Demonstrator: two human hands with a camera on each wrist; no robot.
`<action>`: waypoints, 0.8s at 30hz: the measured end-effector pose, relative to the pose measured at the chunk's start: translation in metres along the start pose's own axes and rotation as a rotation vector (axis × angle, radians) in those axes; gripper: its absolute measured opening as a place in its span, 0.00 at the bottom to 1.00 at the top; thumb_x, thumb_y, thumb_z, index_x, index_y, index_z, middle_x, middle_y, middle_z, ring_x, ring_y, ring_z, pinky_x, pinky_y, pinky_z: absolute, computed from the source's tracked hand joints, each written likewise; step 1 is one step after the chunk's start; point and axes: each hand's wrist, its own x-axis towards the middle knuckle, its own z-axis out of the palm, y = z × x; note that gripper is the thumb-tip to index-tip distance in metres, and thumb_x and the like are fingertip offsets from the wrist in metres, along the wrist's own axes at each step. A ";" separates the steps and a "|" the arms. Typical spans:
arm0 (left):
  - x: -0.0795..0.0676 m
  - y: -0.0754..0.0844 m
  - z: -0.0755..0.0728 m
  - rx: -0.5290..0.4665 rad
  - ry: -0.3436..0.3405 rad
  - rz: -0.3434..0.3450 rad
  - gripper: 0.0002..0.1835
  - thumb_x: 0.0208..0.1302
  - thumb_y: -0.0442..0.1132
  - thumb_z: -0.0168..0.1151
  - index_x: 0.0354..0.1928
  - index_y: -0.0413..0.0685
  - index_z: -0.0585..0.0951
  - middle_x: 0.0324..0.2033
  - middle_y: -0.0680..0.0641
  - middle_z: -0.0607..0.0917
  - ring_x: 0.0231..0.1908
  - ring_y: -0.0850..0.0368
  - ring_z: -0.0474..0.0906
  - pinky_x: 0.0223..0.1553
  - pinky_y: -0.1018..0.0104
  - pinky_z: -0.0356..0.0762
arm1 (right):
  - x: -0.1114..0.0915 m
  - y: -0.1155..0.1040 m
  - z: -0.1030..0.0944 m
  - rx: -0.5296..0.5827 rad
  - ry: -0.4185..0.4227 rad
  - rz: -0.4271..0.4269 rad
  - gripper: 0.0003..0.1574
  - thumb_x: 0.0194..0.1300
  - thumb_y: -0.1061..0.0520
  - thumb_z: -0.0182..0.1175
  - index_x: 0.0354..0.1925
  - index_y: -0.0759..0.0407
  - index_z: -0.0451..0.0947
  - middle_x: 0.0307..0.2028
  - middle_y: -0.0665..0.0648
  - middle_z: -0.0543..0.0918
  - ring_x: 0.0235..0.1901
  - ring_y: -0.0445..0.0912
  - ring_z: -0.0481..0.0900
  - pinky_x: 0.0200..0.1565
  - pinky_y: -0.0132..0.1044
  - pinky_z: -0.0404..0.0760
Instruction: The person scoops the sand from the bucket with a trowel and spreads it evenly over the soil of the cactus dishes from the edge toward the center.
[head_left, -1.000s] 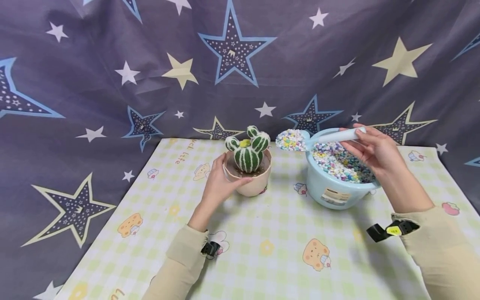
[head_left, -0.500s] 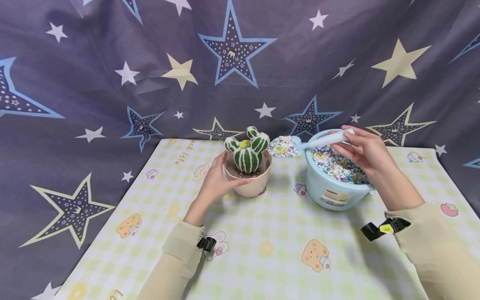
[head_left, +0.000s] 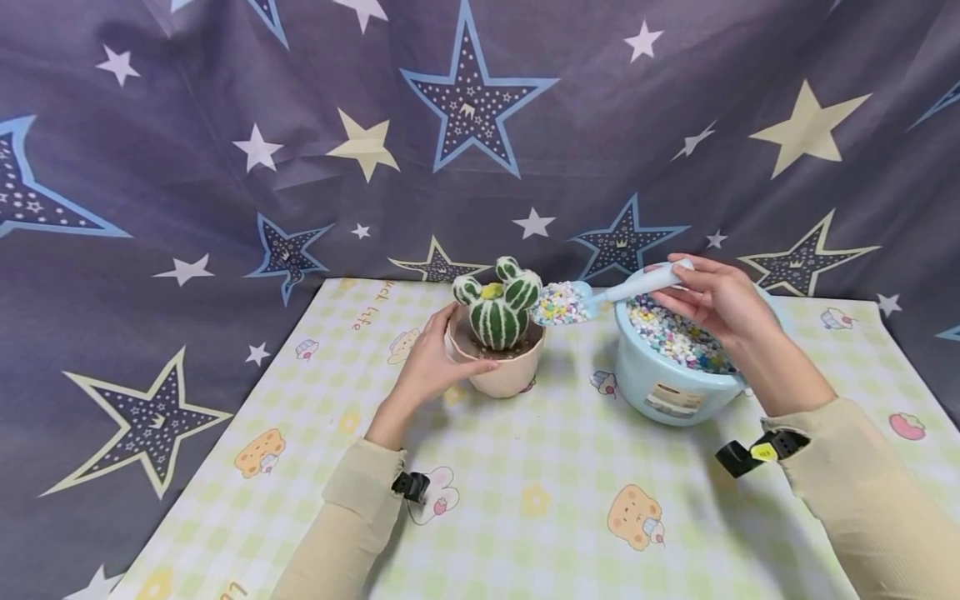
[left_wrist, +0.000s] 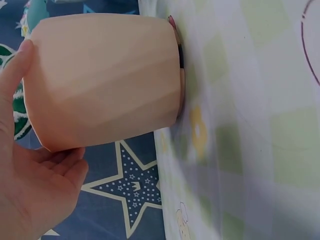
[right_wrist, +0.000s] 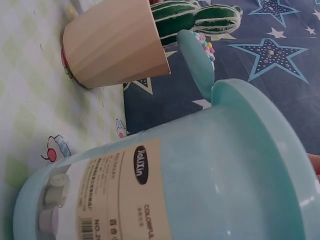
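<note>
A beige flowerpot (head_left: 504, 379) stands on the cloth, holding a green knitted-looking cactus (head_left: 498, 321) with white stripes. My left hand (head_left: 433, 362) grips the pot's left side, thumb across the front and fingers round the back; the left wrist view shows the thumb near its rim. My right hand (head_left: 723, 300) pinches the handle of a light blue scoop (head_left: 637, 284) heaped with small multicoloured pellets (head_left: 561, 303). The scoop's head is at the pot's right rim, beside the cactus. Below the right hand sits a light blue bucket (head_left: 637, 375) of similar pellets (head_left: 678, 337).
A checked tablecloth (head_left: 540, 450) with cartoon prints covers the table. Behind it hangs a dark star-patterned curtain (head_left: 300, 100). The bucket, with a paper label (right_wrist: 125, 195) on its side, stands to the right of the pot.
My right hand has carried the loaded scoop left and slightly down, from over the bucket's left edge to the pot's right rim. My left hand stays on the pot.
</note>
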 end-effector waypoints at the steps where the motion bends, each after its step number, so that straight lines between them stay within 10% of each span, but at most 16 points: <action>1: 0.000 0.000 0.000 0.003 0.000 0.003 0.65 0.44 0.63 0.78 0.79 0.48 0.52 0.76 0.42 0.60 0.74 0.40 0.60 0.73 0.41 0.61 | 0.001 0.000 0.000 -0.009 -0.002 0.004 0.09 0.71 0.67 0.56 0.44 0.61 0.82 0.40 0.61 0.90 0.41 0.51 0.90 0.44 0.40 0.88; 24: 0.000 -0.001 -0.001 0.016 -0.009 0.008 0.64 0.44 0.64 0.78 0.79 0.50 0.52 0.76 0.43 0.60 0.74 0.41 0.60 0.73 0.40 0.62 | 0.006 -0.001 0.011 -0.115 0.041 0.022 0.06 0.70 0.66 0.58 0.43 0.59 0.81 0.37 0.59 0.91 0.39 0.49 0.90 0.44 0.39 0.88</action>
